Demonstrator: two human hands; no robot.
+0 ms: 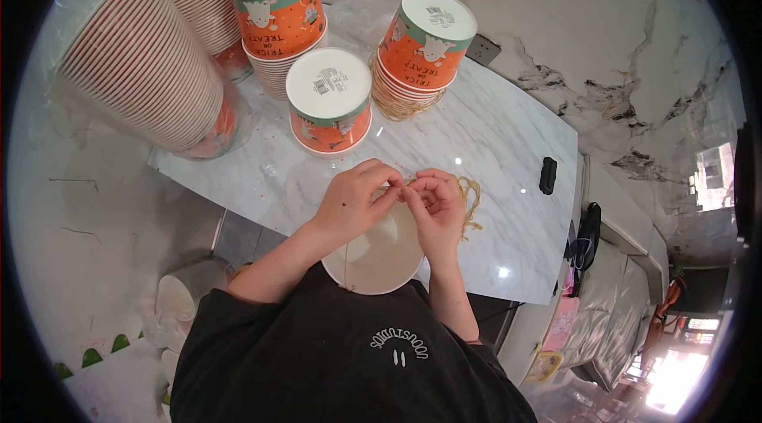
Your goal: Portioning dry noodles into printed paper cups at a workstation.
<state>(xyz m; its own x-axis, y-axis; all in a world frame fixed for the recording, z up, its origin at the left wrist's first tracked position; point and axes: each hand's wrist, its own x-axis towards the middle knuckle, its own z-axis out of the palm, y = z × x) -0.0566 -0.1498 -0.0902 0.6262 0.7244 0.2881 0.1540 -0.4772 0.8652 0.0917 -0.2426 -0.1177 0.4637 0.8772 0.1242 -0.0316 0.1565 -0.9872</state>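
A white-lined paper bucket (382, 258) stands with its open mouth up, close against my front. Over its far rim my left hand (359, 194) and my right hand (436, 202) meet, the fingertips of both pinched together. Between them a bit of thin tan cord shows; most of it is hidden by the fingers. A strand of cord (346, 266) runs down the left side of the bucket's mouth to the near rim, where a small knot seems to sit. Beside my right hand lies a loose bunch of tan cords (471, 205) on the table.
Upside-down orange and green paper buckets (329, 101) stand beyond my hands on the marble-patterned table (508, 145). Another stack (429, 46) has tan cords round its base. Tall wrapped bucket stacks (147, 58) rise at the left. A small black object (548, 175) lies near the right edge.
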